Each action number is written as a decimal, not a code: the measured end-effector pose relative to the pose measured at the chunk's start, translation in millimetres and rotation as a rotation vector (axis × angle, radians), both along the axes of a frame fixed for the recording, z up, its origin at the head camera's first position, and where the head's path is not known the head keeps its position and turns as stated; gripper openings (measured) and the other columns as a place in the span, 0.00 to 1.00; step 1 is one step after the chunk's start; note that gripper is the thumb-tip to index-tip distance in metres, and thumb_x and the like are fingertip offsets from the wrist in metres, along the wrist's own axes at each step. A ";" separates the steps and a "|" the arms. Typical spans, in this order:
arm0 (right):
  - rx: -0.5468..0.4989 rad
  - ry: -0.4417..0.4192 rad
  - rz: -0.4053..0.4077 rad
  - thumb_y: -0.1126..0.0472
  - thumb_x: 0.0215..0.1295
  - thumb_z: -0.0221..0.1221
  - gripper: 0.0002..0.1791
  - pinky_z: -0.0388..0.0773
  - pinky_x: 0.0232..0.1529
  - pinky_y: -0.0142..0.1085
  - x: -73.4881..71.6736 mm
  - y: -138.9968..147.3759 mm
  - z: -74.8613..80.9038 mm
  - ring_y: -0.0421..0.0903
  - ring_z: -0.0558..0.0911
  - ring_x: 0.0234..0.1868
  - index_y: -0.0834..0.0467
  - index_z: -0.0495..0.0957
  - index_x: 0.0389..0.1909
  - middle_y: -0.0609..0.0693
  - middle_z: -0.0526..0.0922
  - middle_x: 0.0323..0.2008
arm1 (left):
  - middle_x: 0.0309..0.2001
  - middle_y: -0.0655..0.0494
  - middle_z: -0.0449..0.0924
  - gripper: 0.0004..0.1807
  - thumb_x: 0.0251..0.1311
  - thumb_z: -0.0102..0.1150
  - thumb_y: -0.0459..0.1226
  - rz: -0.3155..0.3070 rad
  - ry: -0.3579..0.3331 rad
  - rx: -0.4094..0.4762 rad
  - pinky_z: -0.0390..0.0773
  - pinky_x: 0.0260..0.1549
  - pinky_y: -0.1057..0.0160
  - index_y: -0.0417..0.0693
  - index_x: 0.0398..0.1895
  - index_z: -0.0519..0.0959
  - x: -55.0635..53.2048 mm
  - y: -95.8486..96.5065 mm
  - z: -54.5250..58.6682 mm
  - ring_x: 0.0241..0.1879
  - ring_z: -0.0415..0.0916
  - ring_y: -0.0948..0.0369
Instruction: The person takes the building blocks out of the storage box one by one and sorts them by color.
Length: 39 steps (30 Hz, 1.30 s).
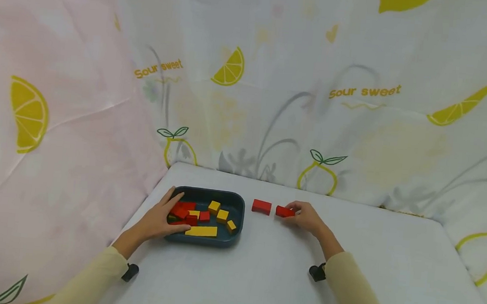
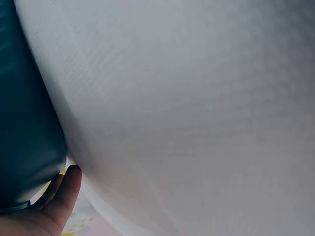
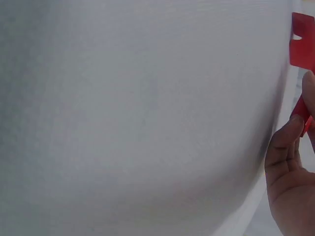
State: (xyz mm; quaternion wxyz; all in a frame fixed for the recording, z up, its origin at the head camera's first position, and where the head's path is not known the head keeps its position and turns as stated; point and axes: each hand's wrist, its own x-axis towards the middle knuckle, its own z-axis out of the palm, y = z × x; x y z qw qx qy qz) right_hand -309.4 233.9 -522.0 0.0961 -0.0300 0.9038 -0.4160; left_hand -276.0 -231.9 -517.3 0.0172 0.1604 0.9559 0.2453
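My right hand [image 1: 305, 218] pinches a small red block [image 1: 282, 211] between thumb and fingers, low over the white table. Just left of it stands another red block [image 1: 261, 206], whose notched side shows in the right wrist view. A dark blue-green tray [image 1: 239, 219] lies further left, holding several red and yellow blocks. Across the tray's left end rests my left hand [image 1: 157, 220], fingers spread at the back corner and thumb extended over the front. Outside the tray wall, fairly straight fingers [image 2: 66, 194] show in the left wrist view.
Inside the tray are yellow cubes [image 1: 222, 216], a long yellow block [image 1: 202, 231] and a heap of red pieces [image 1: 181, 210]. A lemon-print cloth [image 1: 272, 116] hangs behind the white table [image 1: 267, 279] and along its left side.
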 end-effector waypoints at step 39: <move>-0.093 -0.028 -0.191 0.61 0.57 0.69 0.23 0.68 0.37 0.34 2.3 -14.7 -18.3 0.45 0.71 0.32 0.57 0.81 0.55 0.54 0.78 0.42 | 0.79 0.38 0.40 0.57 0.50 0.65 0.66 -0.006 0.023 -0.028 0.64 0.60 0.28 0.49 0.77 0.54 -2.5 1.5 -1.4 0.71 0.56 0.33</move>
